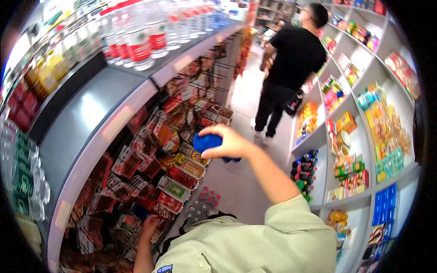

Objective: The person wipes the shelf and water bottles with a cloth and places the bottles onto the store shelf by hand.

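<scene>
My right hand is raised in front of the snack shelves, thumb and fingers curled round a blue bunched thing that looks soft, like a cloth. A bit more blue shows below the palm. Lower down, my left hand is at the edge of the packets, its fingers bent in. A dark blue patch lies just beyond its fingertips; what these fingers hold, if anything, I cannot make out. Snack packets hang and lie in the rack around it, beside several trays of small packs.
A grey shelf top carries water bottles at the back. More bottles stand on the floor near my feet. A person in black is up the aisle. White shelving with packaged goods lines the right side.
</scene>
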Tool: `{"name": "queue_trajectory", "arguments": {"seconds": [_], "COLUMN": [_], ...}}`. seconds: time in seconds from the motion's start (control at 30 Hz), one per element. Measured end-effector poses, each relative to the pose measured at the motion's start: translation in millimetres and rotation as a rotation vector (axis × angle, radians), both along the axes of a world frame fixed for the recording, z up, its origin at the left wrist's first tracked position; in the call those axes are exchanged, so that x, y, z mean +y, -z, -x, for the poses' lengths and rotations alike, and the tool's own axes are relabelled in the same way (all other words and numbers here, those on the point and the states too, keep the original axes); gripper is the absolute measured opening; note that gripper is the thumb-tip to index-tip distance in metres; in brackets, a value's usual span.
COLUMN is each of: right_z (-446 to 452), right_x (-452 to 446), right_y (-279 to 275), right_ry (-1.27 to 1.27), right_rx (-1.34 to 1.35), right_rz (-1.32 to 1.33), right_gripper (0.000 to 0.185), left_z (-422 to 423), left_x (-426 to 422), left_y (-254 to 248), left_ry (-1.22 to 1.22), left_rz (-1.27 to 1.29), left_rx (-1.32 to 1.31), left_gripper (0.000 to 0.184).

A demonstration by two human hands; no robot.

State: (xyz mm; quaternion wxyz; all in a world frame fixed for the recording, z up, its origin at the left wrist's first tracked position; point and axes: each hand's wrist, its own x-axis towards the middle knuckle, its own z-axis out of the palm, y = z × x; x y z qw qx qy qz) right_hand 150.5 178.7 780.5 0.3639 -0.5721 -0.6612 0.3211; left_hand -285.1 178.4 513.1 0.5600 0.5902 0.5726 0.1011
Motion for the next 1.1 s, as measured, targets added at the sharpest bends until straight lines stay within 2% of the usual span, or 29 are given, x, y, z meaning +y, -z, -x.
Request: {"name": "queue_trajectory", "arguments": {"seconds": [0.07,0.13,0.17,0.2,0.27,0.33,0.4,0.47,0.53,0.57,0.63,0.7,0.73,0.8,0.87,0.93,1.0,1.03,1.1], "right_z": [0.5,0.6,1.2,5.9,3.7,12.7,12.5,11.2,9.6,10.2,11.3,12.6,12.1,12.9,17.8,27.8,41.9,51.4,66.4], "right_x": [-23.4,-37.0,-43.1,-55.0,-62.5,-74.9,-77.0,-75.4,-71.1,-69.7,-65.2,-60.7,-57.0,-47.8,-40.4,-31.1,-22.3,-21.5,-15.8], "right_y": [33.4,91.9,108.3,100.2,133.6,126.1,125.9,135.5,138.9,138.1,142.4,141.6,142.0,148.9,152.7,152.0,158.0,153.7,157.3], "right_ry": [0.019,0.023,0.033,0.049,-0.055,-0.038,-0.104,-0.271,-0.374,-0.405,-0.535,-0.521,-0.484,-0.616,-0.6,-0.598,-0.516,-0.448,-0.492], "right_rx": [0.373,0.697,0.882,1.0,1.26,1.496,1.584,1.754,1.725,1.708,1.745,1.656,1.57,1.594,1.276,1.234,1.032,1.002,0.881], "right_rz": [0.242,0.318,0.441,0.543,0.879,0.941,0.943,0.974,1.027,1.068,1.146,1.203,1.209,1.266,1.111,1.2,1.231,1.192,1.154], "right_gripper": [0.067,0.064,0.055,0.048,0.054,0.055,0.059,0.067,0.072,0.074,0.077,0.077,0.076,0.069,0.065,0.068,0.07,0.066,0.063], "left_z": [-66.4,-122.2,-152.2,-176.8,-202.6,-228.8,-237.1,-238.2,-237.1,-236.2,-228.5,-220.6,-217.6,-209.9,-200.9,-195.3,-185.5,-178.8,-164.1], "left_x": [9.1,9.4,5.7,2.2,-0.1,-11.0,-15.6,-16.4,-22.8,-26.5,-33.8,-40.5,-44.2,-50.0,-57.9,-67.1,-75.3,-80.1,-90.5], "left_y": [-68.6,-114.1,-140.4,-159.1,-139.4,-158.0,-144.5,-141.7,-153.8,-169.5,-165.7,-166.2,-165.4,-160.0,-147.1,-157.2,-155.8,-150.0,-134.4], "left_ry": [0.119,0.213,0.212,0.196,0.271,0.296,0.256,0.266,0.132,0.054,-0.009,-0.092,-0.161,-0.278,-0.538,-0.649,-0.75,-0.795,-0.888], "left_rz": [-0.073,-0.157,-0.097,-0.027,-0.092,-0.128,-0.095,-0.199,-0.118,0.05,0.068,0.119,0.066,0.007,-0.031,-0.002,0.061,0.053,0.073], "left_rx": [-0.041,-0.131,-0.171,-0.204,-0.448,-0.457,-0.444,-0.434,-0.453,-0.483,-0.463,-0.417,-0.438,-0.452,-0.559,-0.61,-0.658,-0.659,-0.685], "left_gripper": [0.048,0.058,0.064,0.07,0.074,0.071,0.064,0.053,0.038,0.029,0.029,0.029,0.03,0.031,0.03,0.027,0.029,0.029,0.031]}}
